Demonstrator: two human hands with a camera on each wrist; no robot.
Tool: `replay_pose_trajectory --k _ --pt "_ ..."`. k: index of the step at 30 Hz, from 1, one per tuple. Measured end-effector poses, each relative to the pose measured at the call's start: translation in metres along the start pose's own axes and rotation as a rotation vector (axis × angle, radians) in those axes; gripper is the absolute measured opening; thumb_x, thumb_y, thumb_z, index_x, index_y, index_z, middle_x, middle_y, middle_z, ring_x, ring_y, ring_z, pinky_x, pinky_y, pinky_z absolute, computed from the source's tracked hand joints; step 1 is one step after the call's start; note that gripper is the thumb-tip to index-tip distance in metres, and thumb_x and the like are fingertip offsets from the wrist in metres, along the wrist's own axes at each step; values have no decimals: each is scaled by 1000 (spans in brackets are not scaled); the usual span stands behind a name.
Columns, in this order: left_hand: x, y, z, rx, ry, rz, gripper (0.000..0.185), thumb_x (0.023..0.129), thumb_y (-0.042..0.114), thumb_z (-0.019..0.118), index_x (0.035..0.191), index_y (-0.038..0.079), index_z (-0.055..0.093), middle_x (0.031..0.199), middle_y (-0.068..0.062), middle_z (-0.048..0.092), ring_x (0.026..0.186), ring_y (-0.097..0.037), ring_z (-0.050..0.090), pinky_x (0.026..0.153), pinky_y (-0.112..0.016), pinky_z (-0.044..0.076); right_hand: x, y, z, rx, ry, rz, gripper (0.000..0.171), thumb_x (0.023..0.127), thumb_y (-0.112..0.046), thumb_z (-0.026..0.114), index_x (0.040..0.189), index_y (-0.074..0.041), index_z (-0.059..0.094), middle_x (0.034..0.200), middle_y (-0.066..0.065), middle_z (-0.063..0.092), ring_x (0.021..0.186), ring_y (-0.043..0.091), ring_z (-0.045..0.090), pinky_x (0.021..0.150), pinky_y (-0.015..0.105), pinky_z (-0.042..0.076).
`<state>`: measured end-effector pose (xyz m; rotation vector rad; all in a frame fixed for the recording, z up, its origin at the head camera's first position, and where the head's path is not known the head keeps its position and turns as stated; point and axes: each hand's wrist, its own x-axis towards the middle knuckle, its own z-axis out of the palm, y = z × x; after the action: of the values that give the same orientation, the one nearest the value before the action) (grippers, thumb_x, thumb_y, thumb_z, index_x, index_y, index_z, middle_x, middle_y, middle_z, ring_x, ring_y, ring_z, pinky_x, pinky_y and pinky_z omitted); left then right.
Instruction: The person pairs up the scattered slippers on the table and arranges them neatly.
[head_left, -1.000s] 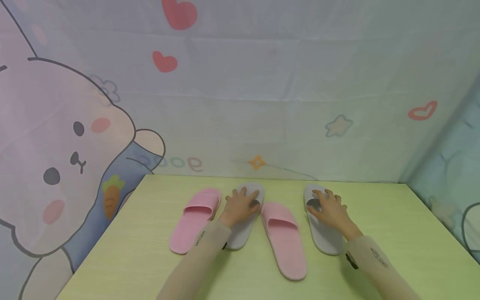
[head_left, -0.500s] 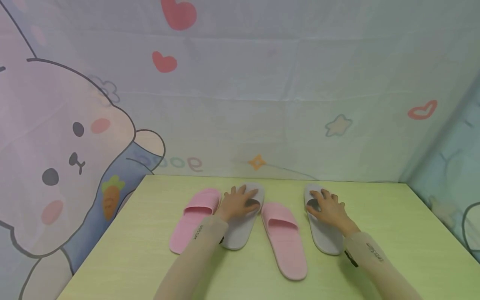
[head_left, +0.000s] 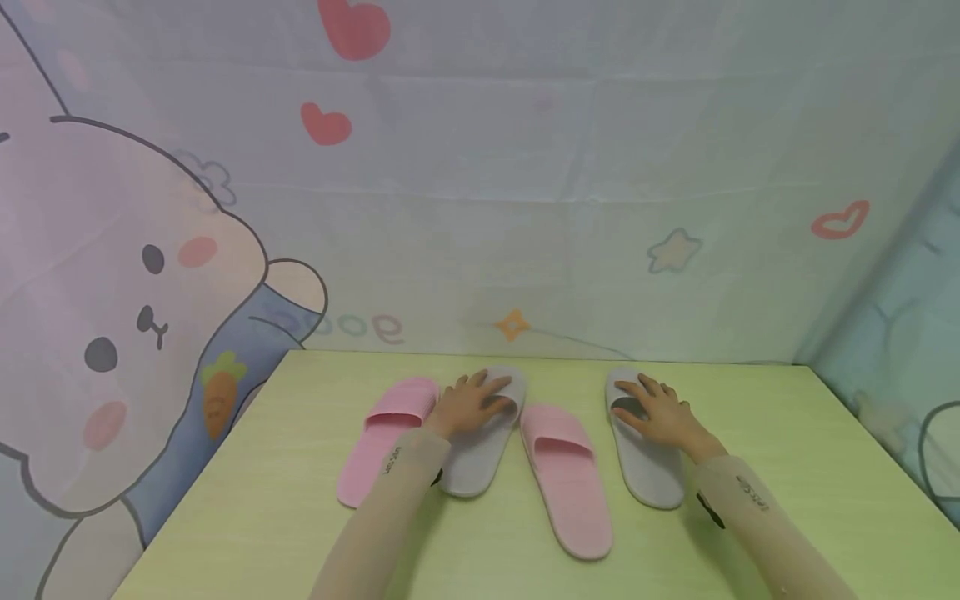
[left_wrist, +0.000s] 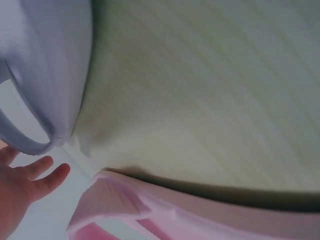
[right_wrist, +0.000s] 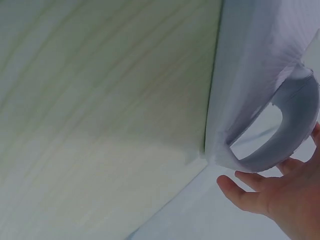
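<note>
Two grey slippers lie flat on the table, toes toward the back: a left one (head_left: 472, 467) and a right one (head_left: 654, 479). My left hand (head_left: 463, 408) is over the left grey slipper's strap, its fingers spread and loosely bent. Over the strap of the right one is my right hand (head_left: 666, 417), with fingers likewise spread. In the wrist views, the fingers of the left hand (left_wrist: 22, 192) and right hand (right_wrist: 285, 197) appear beside the straps, not curled round them; contact is hard to tell. Neither grey slipper appears lifted.
One pink slipper (head_left: 403, 400) lies left of the left grey slipper, partly hidden by my left sleeve (head_left: 382, 517). Another pink slipper (head_left: 577, 508) sits between the grey ones, nearer the front. A printed cloth (head_left: 570, 275) hangs behind the pale yellow-green table (head_left: 225, 508).
My left hand has drifted slightly to the left above the grey slipper. The right hand has hardly moved. All the slippers stay in place; the head view has shifted a little.
</note>
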<state>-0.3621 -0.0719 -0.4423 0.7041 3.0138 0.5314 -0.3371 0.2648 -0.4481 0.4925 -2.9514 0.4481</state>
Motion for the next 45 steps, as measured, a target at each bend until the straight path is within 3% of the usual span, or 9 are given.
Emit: replay_pose_trajectory --k 14,31,38,45 --pt "4 -4 -1 34 -8 3 55 87 58 38 136 33 34 144 -13 30 129 -44 26 98 -62 25 6 5 0 20 -14 6 51 87 -47 48 128 -19 37 139 30 25 118 60 25 77 76 26" --pt "1 0 -7 100 39 88 52 85 55 43 129 27 42 130 -13 46 113 -37 45 87 -57 37 9 14 3 46 0 -3 41 91 -46 41 124 -23 41 133 26 34 110 58 36 75 72 30" --pt "1 2 -10 65 16 98 53 86 52 43 131 23 43 139 -11 39 125 -40 36 95 -63 28 7 17 4 53 -2 -9 40 91 -45 40 124 -23 42 132 24 35 109 57 36 74 71 32" --pt "-1 5 -14 50 -20 92 56 86 52 44 132 22 41 138 -9 40 121 -37 41 94 -61 31 3 13 -3 64 -9 -24 37 91 -42 42 122 -21 43 129 26 37 107 57 37 70 67 35"
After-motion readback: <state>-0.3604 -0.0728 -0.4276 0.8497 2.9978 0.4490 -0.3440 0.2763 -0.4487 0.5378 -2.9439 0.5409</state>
